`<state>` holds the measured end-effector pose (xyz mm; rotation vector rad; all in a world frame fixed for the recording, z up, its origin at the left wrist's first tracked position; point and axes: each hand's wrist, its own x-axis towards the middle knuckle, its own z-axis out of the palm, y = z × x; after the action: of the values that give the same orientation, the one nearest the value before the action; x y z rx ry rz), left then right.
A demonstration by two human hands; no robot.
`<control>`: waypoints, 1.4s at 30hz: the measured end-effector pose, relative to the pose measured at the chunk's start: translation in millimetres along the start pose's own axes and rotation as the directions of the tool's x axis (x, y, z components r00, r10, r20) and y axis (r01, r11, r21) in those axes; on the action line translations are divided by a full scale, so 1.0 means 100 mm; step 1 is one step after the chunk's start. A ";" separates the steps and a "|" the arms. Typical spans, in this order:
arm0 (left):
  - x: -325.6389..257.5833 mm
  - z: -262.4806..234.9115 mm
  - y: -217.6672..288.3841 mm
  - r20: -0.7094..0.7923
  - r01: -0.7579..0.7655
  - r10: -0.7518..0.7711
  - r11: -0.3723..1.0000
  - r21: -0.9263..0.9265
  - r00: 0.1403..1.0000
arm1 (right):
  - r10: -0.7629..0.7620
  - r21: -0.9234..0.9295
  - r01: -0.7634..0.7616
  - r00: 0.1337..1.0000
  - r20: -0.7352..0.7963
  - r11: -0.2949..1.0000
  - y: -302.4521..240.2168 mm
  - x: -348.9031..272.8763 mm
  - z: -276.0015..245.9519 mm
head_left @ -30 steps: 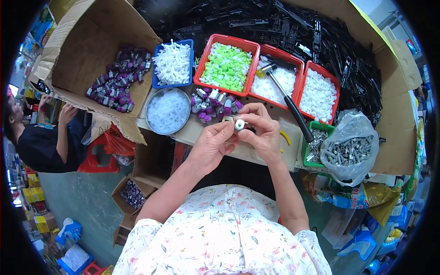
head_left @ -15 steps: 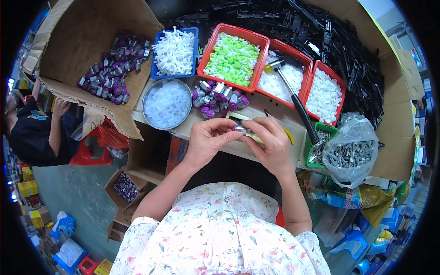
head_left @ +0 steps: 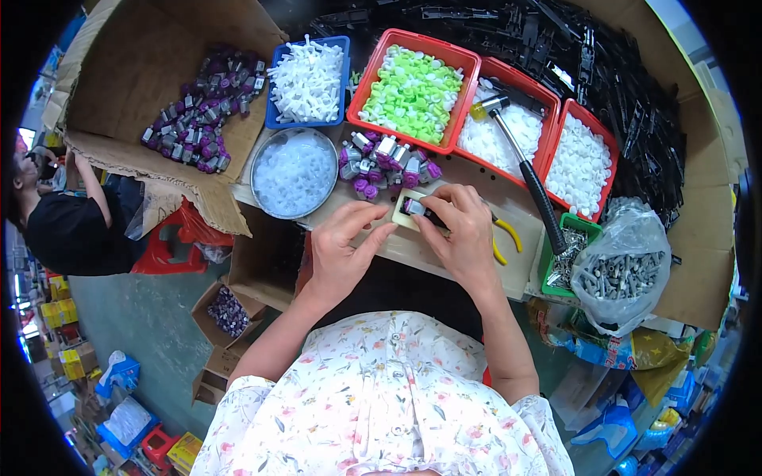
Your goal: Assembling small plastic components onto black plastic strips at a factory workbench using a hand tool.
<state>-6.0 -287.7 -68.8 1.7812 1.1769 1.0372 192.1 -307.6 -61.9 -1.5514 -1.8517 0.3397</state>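
At the cream block (head_left: 402,219), we grip a purple-and-silver piece (head_left: 413,206).
Our right hand (head_left: 464,226) pinches it; our left hand (head_left: 343,239) is released, nearby.

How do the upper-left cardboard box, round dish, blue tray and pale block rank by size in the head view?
1. Cardboard box
2. Blue tray, round dish: too alike
3. Pale block, partly hidden

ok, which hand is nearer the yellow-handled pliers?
Right. The right hand is immediately left of the yellow-handled pliers; the left hand is farther left, on the far side of the right hand.
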 end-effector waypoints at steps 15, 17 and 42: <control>0.11 0.13 -0.14 0.021 -0.415 0.420 0.883 0.220 0.907 | -0.034 -0.032 0.036 0.998 0.055 0.999 0.02 0.03 0.03; 0.11 0.14 -0.15 0.034 -0.481 0.489 0.841 0.249 0.872 | -0.120 -0.218 0.128 0.991 0.051 0.967 -0.03 0.02 0.02; 0.31 0.11 0.10 0.246 -0.586 0.532 0.741 0.328 0.810 | 0.411 -0.282 -0.496 0.857 -0.310 0.821 0.37 -1.09 -1.20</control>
<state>15.2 -263.1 -57.3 2.5928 0.7987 1.0255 303.7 -428.0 -32.8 -2.1891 -1.3849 0.0215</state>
